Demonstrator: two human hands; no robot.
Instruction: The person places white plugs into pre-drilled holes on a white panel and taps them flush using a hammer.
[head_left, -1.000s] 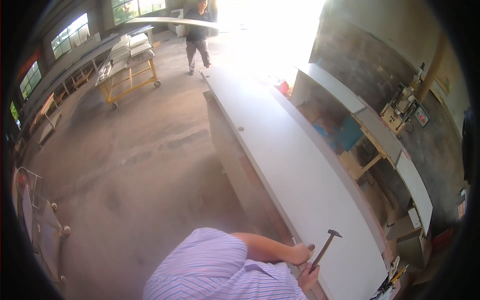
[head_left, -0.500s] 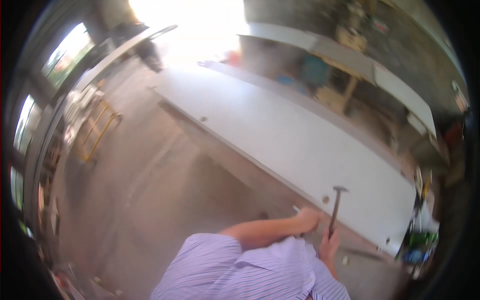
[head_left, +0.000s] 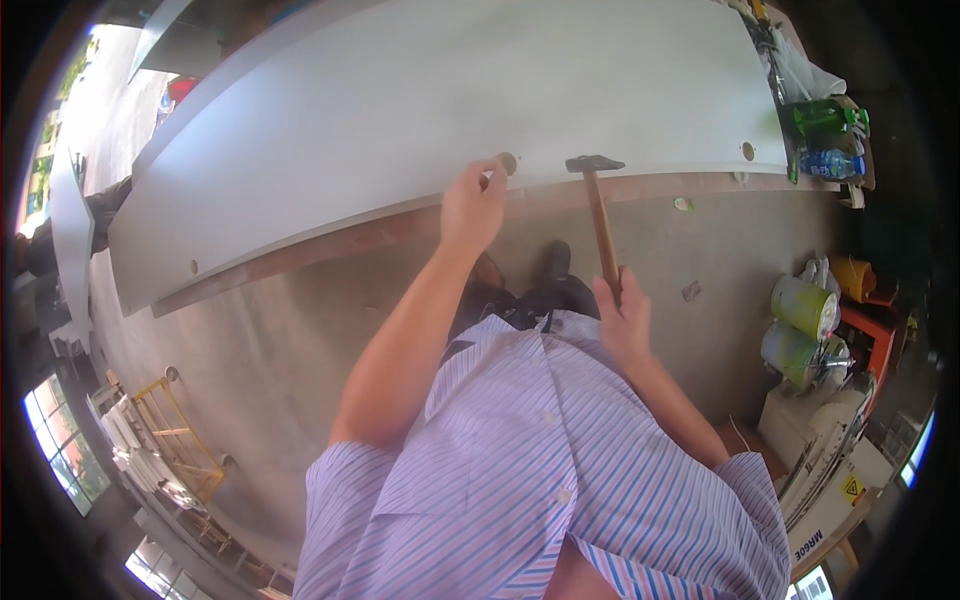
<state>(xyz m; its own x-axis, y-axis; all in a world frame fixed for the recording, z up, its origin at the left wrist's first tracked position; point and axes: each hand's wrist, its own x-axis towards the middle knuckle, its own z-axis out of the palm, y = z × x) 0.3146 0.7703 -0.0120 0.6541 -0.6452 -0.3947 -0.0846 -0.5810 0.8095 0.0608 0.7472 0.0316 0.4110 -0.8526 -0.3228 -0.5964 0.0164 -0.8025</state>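
Panel [head_left: 420, 110]: long, white, flat across top of view, near edge facing down toward body; small holes along that edge, one at far left [head_left: 193, 267], one at far right [head_left: 748, 151].
Fitting [head_left: 508, 162]: small round piece at panel's near edge, about mid-length, touching left fingertips.
Left hand [head_left: 473, 205]: raised to panel edge, fingers curled together, tips pinched at fitting; forearm bare, running up from striped shirt.
Right hand [head_left: 624, 318]: closed tight around lower end of hammer handle, thumb side up, held over chest.
Hammer [head_left: 598, 215]: wooden handle near upright, dark metal head on top, resting at panel edge just right of fitting, apart from left fingers.
Shirt [head_left: 520, 470]: short-sleeved, white with blue and pink stripes, filling lower middle.
Shoes [head_left: 520, 275]: dark, on concrete floor below panel edge, between both forearms.
Floor [head_left: 270, 340]: grey concrete, small scraps lying right of hammer.
Bottles [head_left: 830, 140]: green and clear, at panel's right end.
Cans [head_left: 802, 325]: two pale green, stacked at right, near an orange stand.
Rack [head_left: 180, 440]: yellow frame, lower left, well apart from hands.
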